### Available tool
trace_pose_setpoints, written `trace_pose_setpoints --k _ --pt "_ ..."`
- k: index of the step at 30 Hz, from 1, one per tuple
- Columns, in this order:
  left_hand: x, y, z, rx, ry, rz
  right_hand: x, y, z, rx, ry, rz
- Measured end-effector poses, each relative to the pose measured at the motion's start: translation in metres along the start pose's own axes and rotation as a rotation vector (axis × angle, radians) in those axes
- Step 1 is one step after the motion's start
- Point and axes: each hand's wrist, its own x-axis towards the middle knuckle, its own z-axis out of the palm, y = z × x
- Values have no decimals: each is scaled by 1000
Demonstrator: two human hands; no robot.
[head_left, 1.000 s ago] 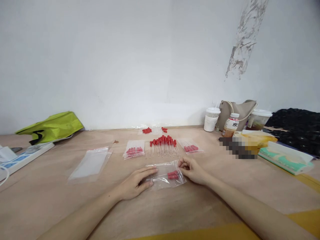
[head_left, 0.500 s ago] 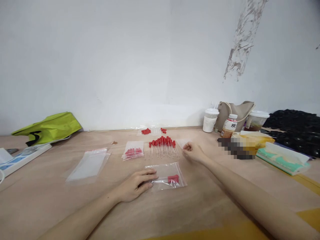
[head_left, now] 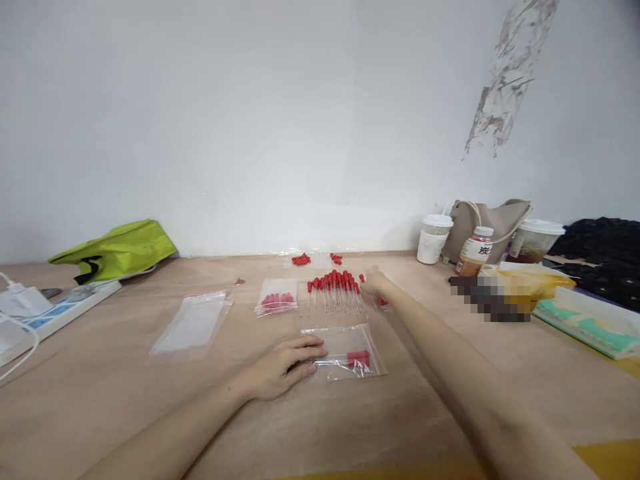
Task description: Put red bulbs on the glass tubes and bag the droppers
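My left hand (head_left: 287, 367) lies open on a clear zip bag (head_left: 334, 335), its fingertips over the left part. Inside the bag shows a red rubber bulb end (head_left: 358, 359) with clear stems pointing left. Past it stands a row of red-bulbed droppers (head_left: 334, 280), clear stems toward me. At the right end of this row my right hand (head_left: 374, 281) is curled closed, its fingertips mostly hidden. One red bulb (head_left: 361, 278) shows right beside its fingers; whether it is held is unclear. Another red piece (head_left: 384, 303) peeks out under the wrist.
Left of the droppers lie a bag of red bulbs (head_left: 278, 297) and flat empty bags (head_left: 193, 323). Loose red bulbs (head_left: 301, 259) lie by the wall. A power strip (head_left: 60, 317) and green bag (head_left: 120, 250) are left; cups (head_left: 433, 243), a bottle (head_left: 473, 253) and tissues (head_left: 585, 323) right.
My right hand has gone slightly farther from me, from beside the clear bag to the right end of the dropper row. The view has turned slightly left. My left hand stays on the zip bag.
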Motion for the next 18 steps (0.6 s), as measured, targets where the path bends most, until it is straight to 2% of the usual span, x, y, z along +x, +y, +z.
trace_pose_setpoints --k 3,6,10,12,16,18 --pt "0 0 0 15 -5 -2 -23 5 -25 65 -20 90" --pt "1 0 0 25 1 -9 -55 18 -40 197 -24 104" --pt "2 1 -1 20 -3 -1 -91 43 -28 597 149 57" --pt "2 1 -1 11 -2 0 -102 53 -16 709 203 50" --pt "1 0 0 -5 7 -5 -116 56 -2 761 195 35" --pt "0 0 0 2 7 -7 -121 50 1 815 164 80"
